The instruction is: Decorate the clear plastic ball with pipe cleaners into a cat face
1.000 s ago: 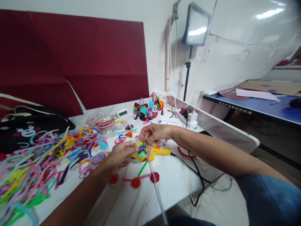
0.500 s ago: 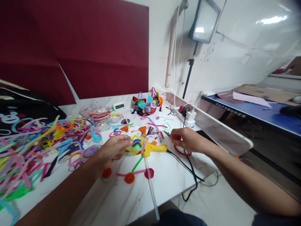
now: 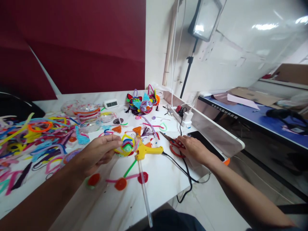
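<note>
My left hand (image 3: 102, 152) pinches a round ornament (image 3: 127, 146) of coloured pipe cleaners, yellow, blue and pink with a green centre, just above the table. Right of it lies a yellow glue gun (image 3: 150, 149) with a clear glue stick (image 3: 145, 195) sticking out toward me and a black cord. My right hand (image 3: 191, 147) has its fingers closed at the red handles of the scissors (image 3: 176, 148), which lie on the table with the blades pointing away to the left. Some of the handle is hidden under the fingers.
Loose pipe cleaners (image 3: 48, 134) pile up at left beside clear plastic bowls (image 3: 88, 115). Finished colourful ornaments (image 3: 141, 104) and a white timer (image 3: 111, 103) stand at the back. A phone (image 3: 207, 144), power strip (image 3: 184, 120) and red and orange discs (image 3: 120, 183) lie around.
My right hand has moved right and down from above the scissors' pivot to their handles. The view has turned slightly right. My left hand still holds the ornament.
</note>
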Demonstrator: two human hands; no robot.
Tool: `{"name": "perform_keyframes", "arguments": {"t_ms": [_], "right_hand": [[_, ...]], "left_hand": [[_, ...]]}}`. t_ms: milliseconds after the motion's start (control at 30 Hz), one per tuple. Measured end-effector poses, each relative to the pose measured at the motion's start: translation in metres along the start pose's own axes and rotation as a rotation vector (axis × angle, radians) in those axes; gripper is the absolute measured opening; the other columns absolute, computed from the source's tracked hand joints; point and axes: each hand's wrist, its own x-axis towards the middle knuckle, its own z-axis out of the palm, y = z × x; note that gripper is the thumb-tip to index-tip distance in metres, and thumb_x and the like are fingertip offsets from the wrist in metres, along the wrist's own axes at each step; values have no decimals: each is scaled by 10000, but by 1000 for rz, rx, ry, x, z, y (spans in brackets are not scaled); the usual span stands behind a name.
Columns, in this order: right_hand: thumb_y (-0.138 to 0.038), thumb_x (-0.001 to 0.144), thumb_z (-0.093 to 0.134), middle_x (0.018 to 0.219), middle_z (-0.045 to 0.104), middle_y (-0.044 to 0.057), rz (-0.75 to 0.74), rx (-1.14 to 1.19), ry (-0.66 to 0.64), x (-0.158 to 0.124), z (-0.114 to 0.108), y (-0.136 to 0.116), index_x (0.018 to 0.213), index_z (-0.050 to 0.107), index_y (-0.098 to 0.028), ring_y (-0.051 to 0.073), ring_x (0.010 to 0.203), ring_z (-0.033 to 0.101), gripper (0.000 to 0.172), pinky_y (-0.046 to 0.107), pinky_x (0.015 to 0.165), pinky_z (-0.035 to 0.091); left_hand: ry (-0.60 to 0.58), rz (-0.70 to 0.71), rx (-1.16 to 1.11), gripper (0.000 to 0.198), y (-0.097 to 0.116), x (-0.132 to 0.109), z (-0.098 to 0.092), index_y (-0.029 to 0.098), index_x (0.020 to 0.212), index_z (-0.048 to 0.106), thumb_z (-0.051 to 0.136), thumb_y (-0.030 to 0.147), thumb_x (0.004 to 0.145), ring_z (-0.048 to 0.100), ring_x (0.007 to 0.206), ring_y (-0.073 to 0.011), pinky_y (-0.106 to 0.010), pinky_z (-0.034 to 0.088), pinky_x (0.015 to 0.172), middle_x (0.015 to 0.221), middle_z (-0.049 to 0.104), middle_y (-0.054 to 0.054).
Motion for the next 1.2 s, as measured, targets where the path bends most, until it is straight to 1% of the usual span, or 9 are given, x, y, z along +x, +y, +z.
{"name": "perform_keyframes", "arguments": {"t_ms": [167,400,567,633,733,833,933,1033,1200], "right_hand": [[-174,838,524,989,702,113,5,6,7,2,0,2,1101,560,-175,227,821,657,265,277,646,350],[-226,828,555,873,694,80,75,125,126,8,6,16,1051,528,-171,196,706,617,231,257,602,345],[-178,857,524,956,663,116,64,84,220,8,9,15,1047,569,-154,230,842,623,197,286,686,407],[-159,867,516,968,649,105,-31,143,261,2,8,6,996,600,-166,219,863,619,154,288,713,431],[-182,887,534,966,655,90,-265,291,231,-6,4,-16,996,625,-170,196,846,625,143,289,750,473],[-125,869,529,1091,655,135,-420,191,196,-4,2,-45,1115,620,-139,256,1015,602,263,366,888,467],[-82,872,475,1149,639,162,-454,12,99,8,5,-69,1196,591,-111,292,1028,596,345,415,875,463],[-106,919,415,1143,636,168,-453,-84,23,20,9,-84,1239,563,-97,292,978,610,353,415,833,462],[-191,948,405,1086,638,174,-444,-81,22,25,13,-91,1277,538,-85,307,991,590,370,420,846,449]], "left_hand": [[16,-2,-37,244,-2,1,-4,182,808,539,705,346,736,130,407,-20,-156,62,377,474,295,113],[22,1,-78,208,-4,4,-11,190,837,576,702,334,755,126,406,-26,-154,73,367,469,304,107],[42,-20,-81,217,-2,5,-10,188,831,581,708,341,743,128,399,-23,-146,77,361,456,300,104],[52,-28,-77,225,-1,4,-8,183,800,581,721,335,713,135,389,-21,-144,80,357,448,293,102],[64,-30,-70,245,1,4,-5,186,757,572,741,334,660,147,370,-22,-148,84,344,436,296,98],[75,-20,-72,247,1,3,-1,187,757,571,739,327,643,164,363,-23,-146,90,341,434,318,94],[54,-2,-62,246,-1,2,0,180,778,578,726,340,662,163,358,-22,-145,95,342,426,317,100],[43,27,-65,249,0,-1,0,177,782,568,716,352,685,152,350,-20,-149,90,340,418,311,109],[75,56,-101,252,5,-4,-1,175,738,537,723,327,663,161,357,-16,-147,96,344,417,311,112]]}}
